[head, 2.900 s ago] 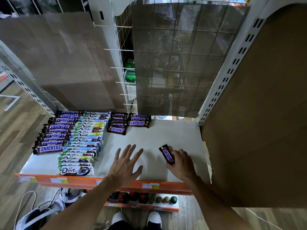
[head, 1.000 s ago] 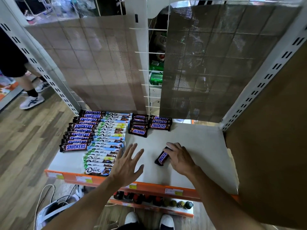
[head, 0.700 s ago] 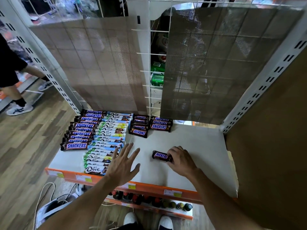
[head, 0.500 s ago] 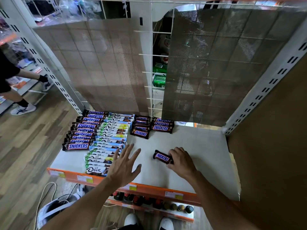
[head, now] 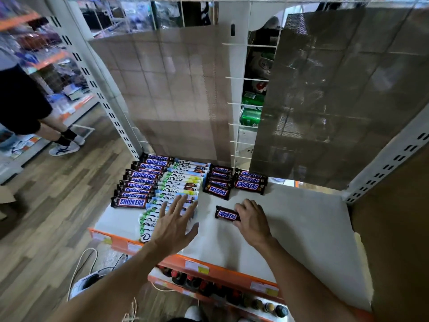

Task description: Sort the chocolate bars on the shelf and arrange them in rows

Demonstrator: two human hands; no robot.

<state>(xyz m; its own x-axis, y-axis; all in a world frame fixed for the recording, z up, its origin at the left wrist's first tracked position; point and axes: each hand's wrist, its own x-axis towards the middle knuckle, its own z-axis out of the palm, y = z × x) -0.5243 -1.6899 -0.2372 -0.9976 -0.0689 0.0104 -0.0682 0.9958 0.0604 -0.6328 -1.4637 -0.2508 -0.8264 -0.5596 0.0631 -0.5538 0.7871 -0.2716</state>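
The right hand (head: 251, 219) grips the right end of a loose chocolate bar (head: 227, 215) at the middle of the shelf (head: 290, 228). The left hand (head: 175, 225) holds nothing, fingers spread straight above the sorted rows (head: 181, 182) on the shelf's left side.

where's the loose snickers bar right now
In the head view, the loose Snickers bar lies mid-shelf, held by the right hand, in front of the short Snickers rows.

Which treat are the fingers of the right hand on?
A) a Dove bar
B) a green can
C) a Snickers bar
C: the right hand holds one end of a loose Snickers bar lying on the shelf.
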